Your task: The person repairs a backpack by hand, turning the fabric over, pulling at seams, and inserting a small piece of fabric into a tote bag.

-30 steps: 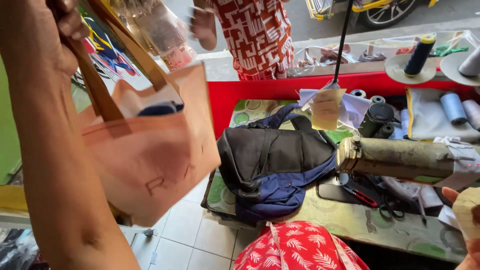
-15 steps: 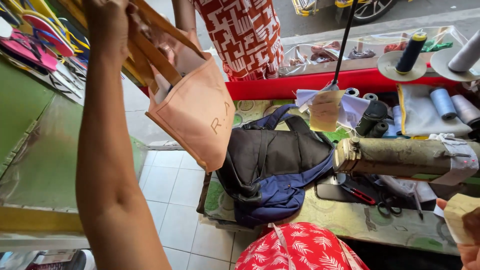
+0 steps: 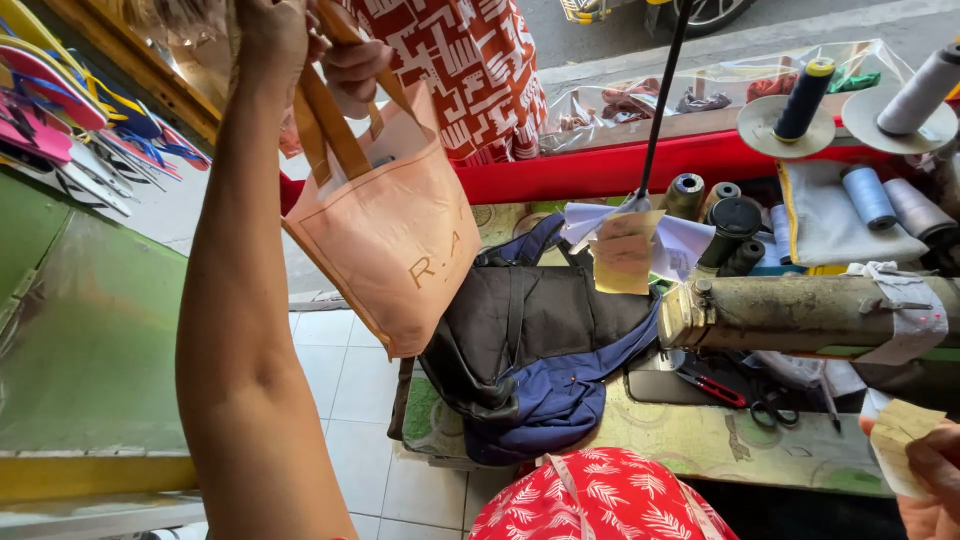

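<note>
Far left: coloured flip-flops (image 3: 60, 110) hang in a row beside a green panel (image 3: 90, 330).
Left hand: the left hand (image 3: 268, 35) is raised at the top of the view, arm stretched up, fingers clamped on the brown handles (image 3: 335, 130) of a peach tote bag (image 3: 395, 230).
Tote bag: it hangs in the air, clear of the worktop (image 3: 700, 445), tilted, with something dark showing inside its mouth.
Other person: another hand (image 3: 352, 70) touches the same handles from beyond; behind it stands a person in a red and white patterned garment (image 3: 470, 60).
Progress: the bag is lifted and both people have a hand on it, so by my reading the handover is midway; the left hand has not let go.
Middle: a black and navy backpack (image 3: 530, 350) lies on the worktop, with paper slips (image 3: 625, 250) above it.
Right: a sewing machine arm (image 3: 810, 315), red-handled scissors (image 3: 715, 390) and 2 thread cones (image 3: 805, 95) on stands.
Right hand: the right hand (image 3: 930, 480), at the lower right corner, has its fingers pinched on a yellowish paper slip (image 3: 900, 445).
</note>
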